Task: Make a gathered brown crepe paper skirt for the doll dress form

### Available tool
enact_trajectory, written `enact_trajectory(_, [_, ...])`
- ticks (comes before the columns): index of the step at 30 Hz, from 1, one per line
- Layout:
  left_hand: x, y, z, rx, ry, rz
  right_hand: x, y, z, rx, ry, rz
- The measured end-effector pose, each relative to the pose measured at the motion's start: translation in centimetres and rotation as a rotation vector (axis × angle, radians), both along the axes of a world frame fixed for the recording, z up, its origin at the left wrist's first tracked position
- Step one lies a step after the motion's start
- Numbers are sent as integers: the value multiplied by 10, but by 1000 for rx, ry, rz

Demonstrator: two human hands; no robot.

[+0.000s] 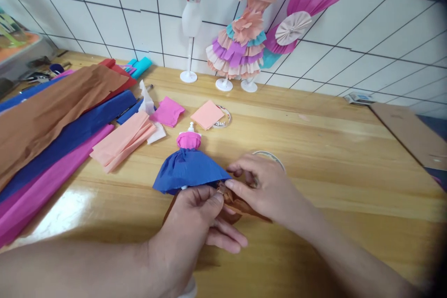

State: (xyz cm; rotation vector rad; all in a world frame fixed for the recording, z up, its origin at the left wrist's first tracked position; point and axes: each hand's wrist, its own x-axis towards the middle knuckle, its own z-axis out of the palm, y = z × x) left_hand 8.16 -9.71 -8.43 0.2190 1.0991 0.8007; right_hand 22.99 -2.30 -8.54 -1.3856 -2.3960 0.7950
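Note:
A small white mannequin wears a pink crepe-paper top and a wide blue crepe-paper skirt. Just under the skirt's hem, a strip of brown crepe paper is bunched into folds. My left hand pinches those folds between thumb and forefinger, its other fingers stretched out below. At the hem's right end, my right hand has its thumb on the gathered brown paper and its forefinger near the blue edge. The mannequin's stand is mostly hidden behind my left hand.
Brown, blue and pink crepe-paper lengths lie at left, beside folded peach paper. A pink square and a peach pad lie behind the mannequin. A bare mannequin and a ruffled dress stand by the tiled wall.

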Motion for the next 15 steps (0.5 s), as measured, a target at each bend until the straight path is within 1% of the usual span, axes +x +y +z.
enact_trajectory(3, [-2,-3,-2,28,-8,6,-2,2,-2,-99,19,-4])
enact_trajectory(5, [-3,-4,-3,41,-19,-1,-3,3,-2,-137,44,3])
enact_trajectory(11, [-5,-4,-3,16,-10,-53,-3,6,-5,-106,85,-18])
enact_trajectory(15, [-9,-8,-1,12,-22,-114,-2,6,-8,-98,74,-41])
